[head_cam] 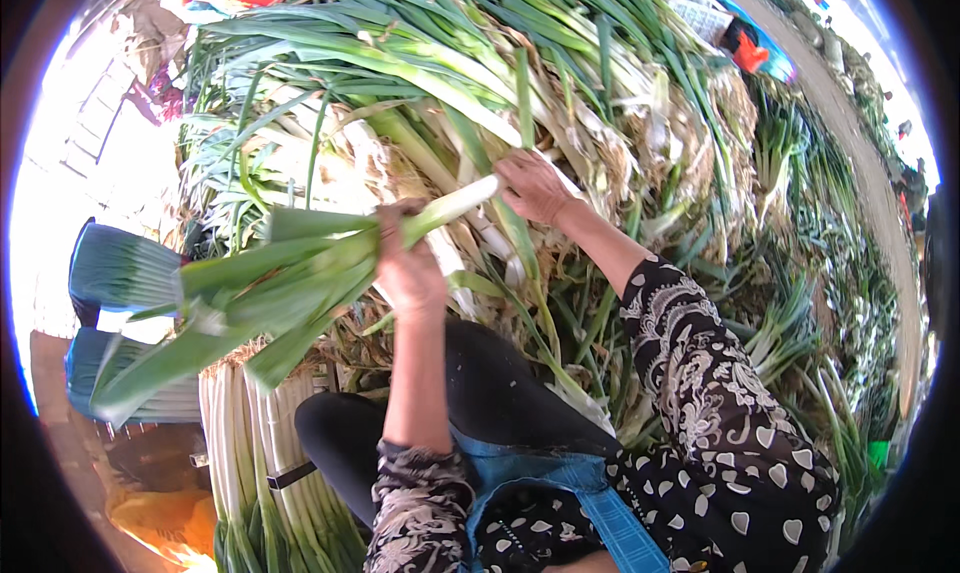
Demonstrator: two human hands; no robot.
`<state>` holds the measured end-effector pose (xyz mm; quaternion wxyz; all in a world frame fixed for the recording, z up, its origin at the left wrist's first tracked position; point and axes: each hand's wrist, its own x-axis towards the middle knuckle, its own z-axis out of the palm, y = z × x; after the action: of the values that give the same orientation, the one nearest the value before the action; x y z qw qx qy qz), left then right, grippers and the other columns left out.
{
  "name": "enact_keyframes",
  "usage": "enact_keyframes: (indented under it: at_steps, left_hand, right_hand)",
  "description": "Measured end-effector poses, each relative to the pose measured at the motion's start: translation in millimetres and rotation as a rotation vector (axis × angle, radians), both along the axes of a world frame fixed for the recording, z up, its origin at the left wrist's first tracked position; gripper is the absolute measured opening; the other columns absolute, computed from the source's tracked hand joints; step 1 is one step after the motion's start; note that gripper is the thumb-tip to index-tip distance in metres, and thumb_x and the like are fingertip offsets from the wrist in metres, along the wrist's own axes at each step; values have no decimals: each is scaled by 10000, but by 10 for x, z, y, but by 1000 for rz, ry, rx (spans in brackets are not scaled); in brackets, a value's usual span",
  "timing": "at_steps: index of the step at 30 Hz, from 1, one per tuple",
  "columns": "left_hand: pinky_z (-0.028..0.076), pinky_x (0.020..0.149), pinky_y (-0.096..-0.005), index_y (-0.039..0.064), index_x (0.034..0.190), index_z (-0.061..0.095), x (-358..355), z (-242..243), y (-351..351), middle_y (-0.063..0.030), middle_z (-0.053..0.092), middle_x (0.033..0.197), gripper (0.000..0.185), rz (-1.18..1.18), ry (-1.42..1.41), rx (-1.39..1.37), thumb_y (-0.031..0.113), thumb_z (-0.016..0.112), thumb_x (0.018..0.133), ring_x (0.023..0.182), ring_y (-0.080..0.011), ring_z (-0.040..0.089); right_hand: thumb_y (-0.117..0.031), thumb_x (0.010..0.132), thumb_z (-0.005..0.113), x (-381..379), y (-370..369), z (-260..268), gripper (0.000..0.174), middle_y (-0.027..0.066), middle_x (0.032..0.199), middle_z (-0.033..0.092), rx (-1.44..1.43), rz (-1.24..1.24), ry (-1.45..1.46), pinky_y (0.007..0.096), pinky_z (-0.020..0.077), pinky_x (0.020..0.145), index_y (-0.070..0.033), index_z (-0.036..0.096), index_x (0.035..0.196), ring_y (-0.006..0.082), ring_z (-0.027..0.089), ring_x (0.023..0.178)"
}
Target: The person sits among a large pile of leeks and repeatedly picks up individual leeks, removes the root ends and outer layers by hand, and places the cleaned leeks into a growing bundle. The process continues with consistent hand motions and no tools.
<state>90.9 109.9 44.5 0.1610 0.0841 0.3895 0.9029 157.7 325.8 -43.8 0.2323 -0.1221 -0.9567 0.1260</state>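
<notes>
A leek-like green onion [457, 201] lies between my hands, its white stem towards the right and its broad green leaves fanned out to the lower left. My left hand [409, 261] is wrapped around it where the leaves meet the stem. My right hand [532, 186] is at the white end, its fingers closed around the tip; the root end is hidden by them. Directly beyond both hands rises a large heap of long green onions [420, 62], with green tops, pale stems and dry roots. Stripped leaves and dry husks [540, 273] hang below my right hand.
Upright bundles of white-stemmed onions [262, 423], one with a black band [291, 475], stand at lower left. Beyond them are stacked bundles with green tops [124, 269] and an orange bag [165, 520]. Loose greens [780, 333] cover the ground at right. My bent knees are close below.
</notes>
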Motion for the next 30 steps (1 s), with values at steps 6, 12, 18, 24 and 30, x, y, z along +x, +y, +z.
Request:
enact_keyframes:
  at_steps: [6, 12, 18, 24, 30]
  left_hand:
    - [470, 808, -390, 36, 783, 550, -120, 487, -881, -73, 554, 727, 286, 75, 27, 157, 282, 638, 902, 749, -228, 553]
    - [454, 719, -395, 95, 751, 498, -143, 1110, -1614, -9, 461, 624, 286, 260, 87, 143, 286, 707, 792, 603, -173, 473]
    - [427, 656, -399, 71, 764, 498, -304, 1027, -1796, -15, 444, 595, 201, 168, -154, 261, 217, 584, 872, 552, -174, 440]
    - [411, 697, -405, 80, 770, 451, -453, 1075, -2146, -18, 409, 618, 204, 260, -109, 148, 211, 516, 912, 616, -172, 430]
    - [474, 754, -445, 4, 939, 424, -841, 1242, -1680, -99, 507, 783, 414, 554, 10, 18, 411, 489, 976, 717, -233, 539]
  right_hand:
    - [-195, 956, 479, 446, -15, -68, 242, 110, 1099, 631, -384, -196, -288, 277, 566, 774, -91, 610, 1131, 226, 624, 986]
    - [-245, 829, 652, 1088, -207, 414, 597, 136, 1310, 543, -459, -327, -364, 436, 429, 1035, -167, 441, 1382, 259, 477, 1256]
    - [-241, 798, 696, 1209, -857, 281, 676, 108, 1408, 435, -195, -6, -64, 431, 281, 1145, -119, 396, 1392, 295, 371, 1330]
    - [-253, 850, 662, 964, -708, 24, 449, 133, 1291, 501, -167, 29, -139, 426, 367, 1066, -90, 487, 1230, 284, 441, 1250]
    - [-295, 883, 659, 806, -1001, 762, 323, 133, 846, 663, -458, 89, -289, 373, 522, 709, -52, 568, 1075, 238, 632, 746]
